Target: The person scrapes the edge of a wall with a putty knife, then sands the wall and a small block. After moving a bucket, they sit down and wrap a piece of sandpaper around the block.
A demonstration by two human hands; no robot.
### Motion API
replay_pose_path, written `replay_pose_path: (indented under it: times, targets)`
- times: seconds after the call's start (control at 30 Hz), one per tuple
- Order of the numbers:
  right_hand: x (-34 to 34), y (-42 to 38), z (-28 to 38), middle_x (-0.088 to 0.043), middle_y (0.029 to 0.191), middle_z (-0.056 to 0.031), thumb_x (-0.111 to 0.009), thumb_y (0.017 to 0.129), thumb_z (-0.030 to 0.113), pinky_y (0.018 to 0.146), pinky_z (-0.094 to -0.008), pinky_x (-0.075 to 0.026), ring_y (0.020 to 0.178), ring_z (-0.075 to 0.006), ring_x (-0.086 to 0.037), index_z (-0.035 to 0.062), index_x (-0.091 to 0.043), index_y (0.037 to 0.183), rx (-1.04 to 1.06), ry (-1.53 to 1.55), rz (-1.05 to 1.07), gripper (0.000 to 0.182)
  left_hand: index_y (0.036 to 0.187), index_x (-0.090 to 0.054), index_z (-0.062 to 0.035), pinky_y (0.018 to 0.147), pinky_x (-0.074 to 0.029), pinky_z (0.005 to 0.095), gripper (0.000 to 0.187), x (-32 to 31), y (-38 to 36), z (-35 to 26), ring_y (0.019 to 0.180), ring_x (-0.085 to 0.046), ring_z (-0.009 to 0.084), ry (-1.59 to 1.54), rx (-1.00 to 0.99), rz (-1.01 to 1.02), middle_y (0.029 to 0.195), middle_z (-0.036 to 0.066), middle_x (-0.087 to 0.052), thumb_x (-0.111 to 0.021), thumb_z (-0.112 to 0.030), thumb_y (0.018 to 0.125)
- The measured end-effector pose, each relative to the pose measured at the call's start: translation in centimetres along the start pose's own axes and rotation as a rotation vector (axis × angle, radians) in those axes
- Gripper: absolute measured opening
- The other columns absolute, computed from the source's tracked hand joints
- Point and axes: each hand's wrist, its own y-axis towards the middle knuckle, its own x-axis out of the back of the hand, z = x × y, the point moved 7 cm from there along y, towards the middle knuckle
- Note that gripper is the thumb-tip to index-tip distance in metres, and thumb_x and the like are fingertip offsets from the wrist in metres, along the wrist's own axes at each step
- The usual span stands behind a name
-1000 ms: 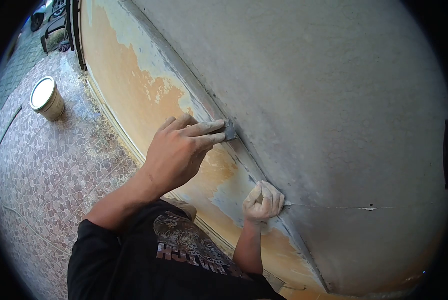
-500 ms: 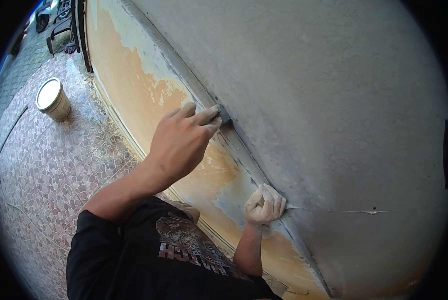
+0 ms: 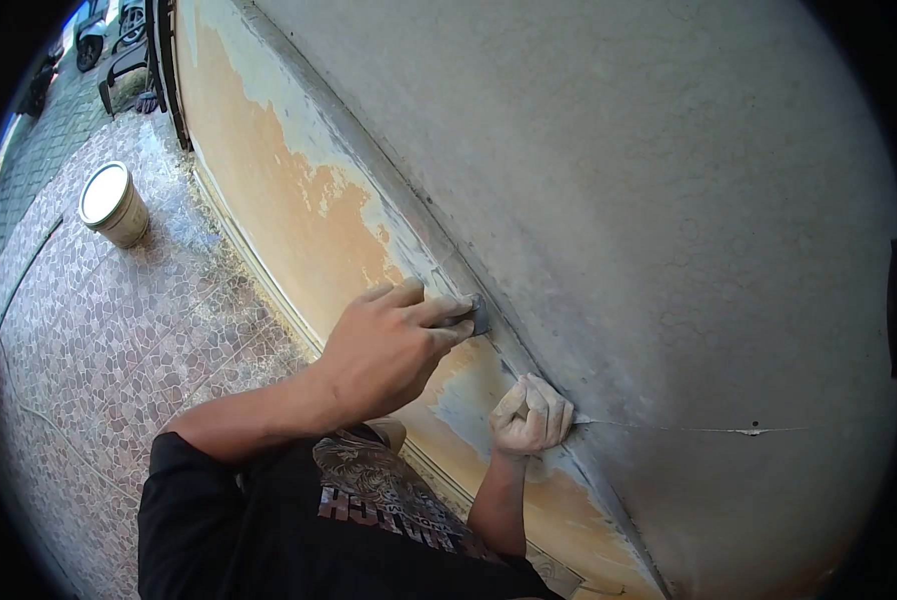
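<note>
A round, tapered bucket (image 3: 114, 205) stands on the mosaic-patterned floor (image 3: 99, 330). The left hand (image 3: 384, 350) has its fingers clamped on 1 small dark pad (image 3: 481, 316), which has slid along the rough grey ridge (image 3: 447, 262), nearer the right hand (image 3: 533, 414), so that stretch is now being rubbed. That hand's dusty fingers are curled together against the ridge; whether they hold anything is hidden. Rightward spreads a smooth, mottled grey surface (image 3: 689, 220).

Black short-sleeved T-shirt (image 3: 289, 540) (pale lettering (image 3: 379, 510) below faded print (image 3: 354, 465)).

Orange wall (image 3: 259, 170) (patches (image 3: 469, 405) perhaps bluish-grey)
</note>
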Motion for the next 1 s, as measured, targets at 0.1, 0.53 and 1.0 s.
replay_pose_path:
  times: [0.1, 0.53, 1.0]
  targets:
    - [0.3, -0.4, -0.2, -0.078, 0.091, -0.0074, -0.071, 0.101, 0.011, 0.069, -0.0406, -0.051, 0.076, -0.0266, -0.072, 0.0066, -0.074, 0.093, 0.0, 0.005, -0.005, 0.01, 0.122, -0.084, -0.0119, 0.091, -0.057, 0.0377, 0.029, 3.7, 1.7, 6.2, 0.097, -0.066, 0.0253, 0.161, 0.22, -0.229, 0.139, 0.002, -0.076, -0.073, -0.012, 0.095]
    - [0.1, -0.1, 0.0, -0.078, 0.092, -0.0073, -0.071, 0.102, 0.013, 0.071, -0.0404, -0.052, 0.077, -0.0272, -0.072, 0.0072, -0.073, 0.094, 0.005, 0.027, -0.014, 0.009, 0.124, -0.083, -0.0106, 0.093, -0.057, 0.0385, 0.029, 3.6, 1.6, 6.2, 0.099, -0.067, 0.0253, 0.18, 0.218, -0.266, 0.134, 0.003, -0.077, -0.074, -0.013, 0.097]
    - [0.4, -0.8, -0.5, -0.079, 0.092, 0.0005, -0.077, 0.094, 0.015, 0.074, -0.0336, -0.053, 0.078, -0.0178, -0.071, 0.0145, -0.077, 0.088, 0.045, 0.185, 0.033, 0.006, 0.123, -0.084, -0.0125, 0.092, -0.057, 0.0374, 0.031, -0.8, -0.4, -0.3, 0.098, -0.067, 0.0251, 0.117, 0.118, -0.149, 0.135, 0.002, -0.077, -0.076, -0.015, 0.093]
